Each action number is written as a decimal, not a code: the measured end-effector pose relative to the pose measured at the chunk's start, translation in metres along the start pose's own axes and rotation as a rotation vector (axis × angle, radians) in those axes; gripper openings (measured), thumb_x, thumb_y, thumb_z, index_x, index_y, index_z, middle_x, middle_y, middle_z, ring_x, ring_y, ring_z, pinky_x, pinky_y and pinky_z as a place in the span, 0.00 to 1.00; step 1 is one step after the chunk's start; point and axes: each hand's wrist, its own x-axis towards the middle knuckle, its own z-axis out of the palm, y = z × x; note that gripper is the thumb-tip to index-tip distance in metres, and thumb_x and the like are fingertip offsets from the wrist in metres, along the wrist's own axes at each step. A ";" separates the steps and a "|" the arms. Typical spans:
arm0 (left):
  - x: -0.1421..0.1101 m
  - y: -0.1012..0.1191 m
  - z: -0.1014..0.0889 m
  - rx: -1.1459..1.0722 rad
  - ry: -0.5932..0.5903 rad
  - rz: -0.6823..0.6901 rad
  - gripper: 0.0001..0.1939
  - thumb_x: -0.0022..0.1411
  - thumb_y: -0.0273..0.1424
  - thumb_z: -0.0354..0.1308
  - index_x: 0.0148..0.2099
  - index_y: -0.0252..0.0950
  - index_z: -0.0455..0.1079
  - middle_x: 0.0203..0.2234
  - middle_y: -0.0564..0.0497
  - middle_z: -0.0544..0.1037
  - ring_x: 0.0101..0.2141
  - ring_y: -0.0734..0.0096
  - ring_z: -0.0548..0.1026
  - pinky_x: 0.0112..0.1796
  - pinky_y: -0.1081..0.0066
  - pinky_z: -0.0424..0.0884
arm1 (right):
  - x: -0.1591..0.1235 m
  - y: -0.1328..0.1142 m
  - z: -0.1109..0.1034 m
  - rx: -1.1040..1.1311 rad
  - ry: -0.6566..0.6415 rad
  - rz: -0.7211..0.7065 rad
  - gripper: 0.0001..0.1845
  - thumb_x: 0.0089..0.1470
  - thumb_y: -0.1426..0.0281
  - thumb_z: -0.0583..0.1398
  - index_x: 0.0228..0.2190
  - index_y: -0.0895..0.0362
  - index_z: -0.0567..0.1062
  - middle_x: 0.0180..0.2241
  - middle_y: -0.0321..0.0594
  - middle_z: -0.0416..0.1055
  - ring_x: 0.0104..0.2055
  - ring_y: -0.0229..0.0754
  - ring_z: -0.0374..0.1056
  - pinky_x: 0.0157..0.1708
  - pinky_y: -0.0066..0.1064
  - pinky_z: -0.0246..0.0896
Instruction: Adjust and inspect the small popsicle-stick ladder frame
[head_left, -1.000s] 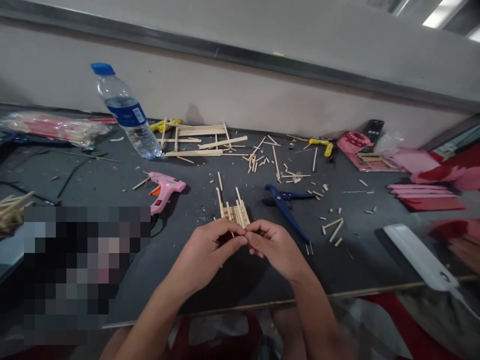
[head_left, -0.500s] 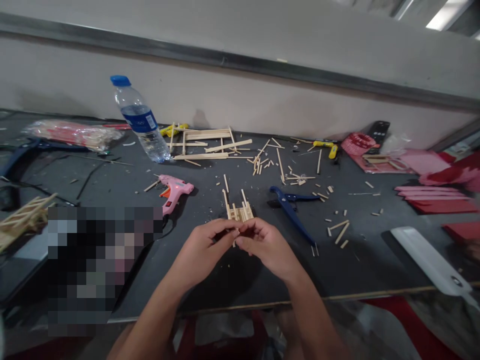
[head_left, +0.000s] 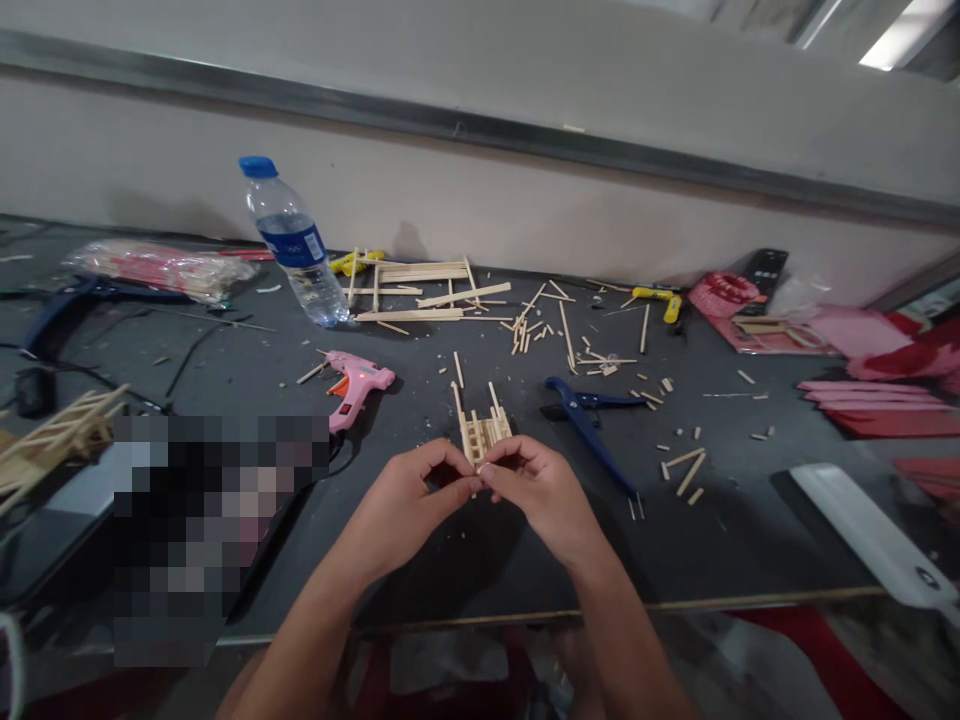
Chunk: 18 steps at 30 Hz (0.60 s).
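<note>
A small ladder-like frame of thin wooden sticks [head_left: 481, 428] stands tilted just above my fingertips at the table's middle. My left hand [head_left: 409, 505] and my right hand [head_left: 541, 492] meet below it, both with fingers pinched together on its lower end. A pink glue gun [head_left: 355, 383] lies to the left of my hands, blue cutting pliers [head_left: 592, 425] to the right.
On the dark table [head_left: 465, 560] lie many cut stick bits [head_left: 679, 465], a larger stick frame [head_left: 420, 290], a water bottle [head_left: 294, 243], yellow tools [head_left: 656, 297], red and pink paper [head_left: 870, 395], a white blade-like tool [head_left: 874, 540] and another stick structure [head_left: 60, 435].
The view has shifted, so everything sits further right and lower. My hands have kept pinching the small frame, which now stands more upright with its rungs showing.
</note>
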 end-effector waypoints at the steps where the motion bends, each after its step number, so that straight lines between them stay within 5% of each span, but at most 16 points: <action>1: 0.000 0.000 0.000 -0.022 -0.012 0.001 0.05 0.55 0.34 0.57 0.32 0.38 0.70 0.27 0.55 0.76 0.31 0.69 0.72 0.33 0.72 0.64 | 0.000 0.000 0.000 0.006 -0.003 0.000 0.08 0.44 0.67 0.65 0.29 0.56 0.73 0.26 0.34 0.70 0.26 0.35 0.65 0.28 0.28 0.60; 18: -0.004 -0.004 -0.003 -0.119 -0.048 0.014 0.19 0.59 0.33 0.53 0.53 0.41 0.65 0.31 0.53 0.75 0.33 0.69 0.71 0.36 0.70 0.66 | 0.000 -0.005 0.003 0.042 0.023 0.018 0.06 0.46 0.67 0.63 0.26 0.58 0.73 0.22 0.33 0.69 0.24 0.33 0.62 0.28 0.27 0.59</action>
